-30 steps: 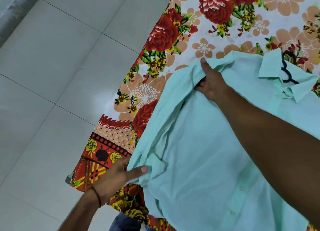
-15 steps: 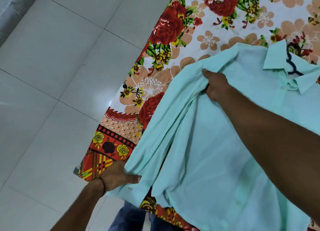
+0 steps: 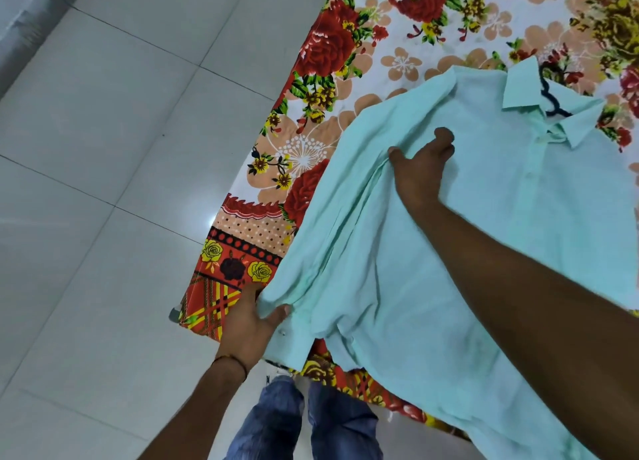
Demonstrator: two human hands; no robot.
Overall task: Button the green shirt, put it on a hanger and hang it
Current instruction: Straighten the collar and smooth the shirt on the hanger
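The green shirt (image 3: pixel 397 286) lies front up on a flowered bedsheet (image 3: pixel 345 62), its placket closed as far as can be seen. A dark hanger (image 3: pixel 545 91) shows only as a hook at the collar; the rest is hidden inside the shirt. The left hand (image 3: pixel 252 318) grips the sleeve cuff at the shirt's lower left edge. The right hand (image 3: pixel 420 169), fingers curled, pinches a fold below the shoulder. Its forearm covers part of the front, and the frame cuts off the shirt's far side and hem.
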